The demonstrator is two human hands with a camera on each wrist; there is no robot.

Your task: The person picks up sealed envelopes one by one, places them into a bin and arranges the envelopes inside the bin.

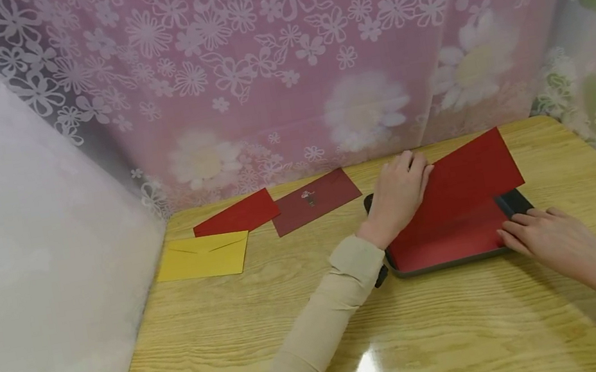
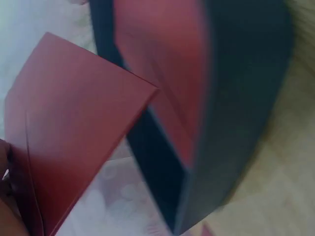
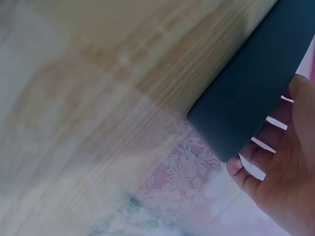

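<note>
My left hand (image 1: pixel 397 193) pinches a red envelope (image 1: pixel 479 167) by its left end, its right end raised at a slant above a shallow dark tray (image 1: pixel 451 264). In the left wrist view that held envelope (image 2: pixel 81 118) shows a flap crease near the fingers (image 2: pixel 7 209). Another red envelope (image 1: pixel 442 246) lies flat inside the tray. At the tray's right side, my right hand (image 1: pixel 560 238) holds the rim with bent fingers. The right wrist view shows those fingers (image 3: pixel 253 152) at the edge of the dark tray wall (image 3: pixel 241 88).
Left of the tray on the wooden table (image 1: pixel 229 340) lie a yellow envelope (image 1: pixel 204 259), a red envelope (image 1: pixel 238 213) and a dark red envelope (image 1: pixel 318 201) with a small printed figure. A flowered pink curtain (image 1: pixel 266 61) hangs along the table's back edge.
</note>
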